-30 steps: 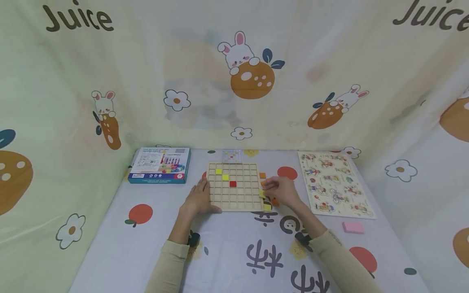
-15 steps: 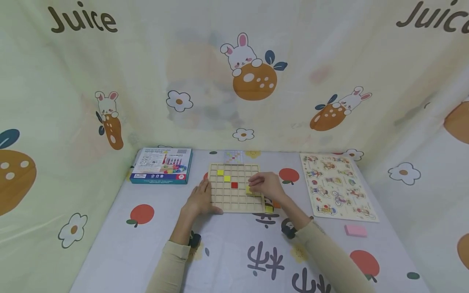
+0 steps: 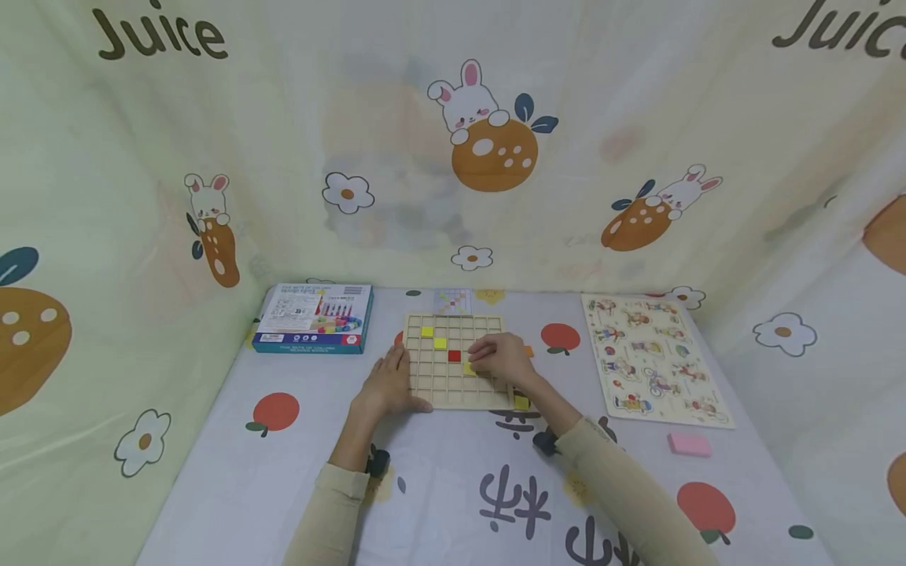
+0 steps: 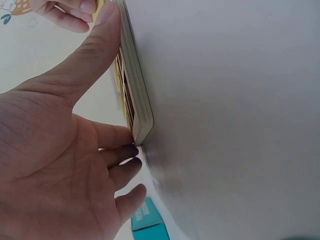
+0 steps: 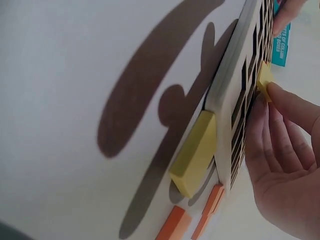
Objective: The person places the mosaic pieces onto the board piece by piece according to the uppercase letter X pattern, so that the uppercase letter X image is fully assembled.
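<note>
A wooden grid board [image 3: 432,397] lies on the table, with two yellow tiles and a red tile [image 3: 454,356] set in a diagonal line. My left hand [image 3: 385,384] rests against the board's left side, its thumb along the near edge; the left wrist view shows the fingertips touching the corner. Between thumb and fingers, my right hand [image 3: 504,358] pinches a yellow tile [image 5: 265,79], tilted over the cells just below and right of the red one. Off the board's right side lie a loose yellow tile [image 5: 195,155] and orange tiles [image 5: 173,223].
A small card with a coloured grid pattern [image 3: 452,302] lies behind the board. At the back left is a teal-edged box [image 3: 311,318]. A picture puzzle board [image 3: 658,362] lies to the right, with a pink block [image 3: 690,444] nearer the front.
My right hand has picked up a yellow tile from beside the board's right edge and carried it left over the grid, close to the red tile. My left hand stays at the board's left side.
</note>
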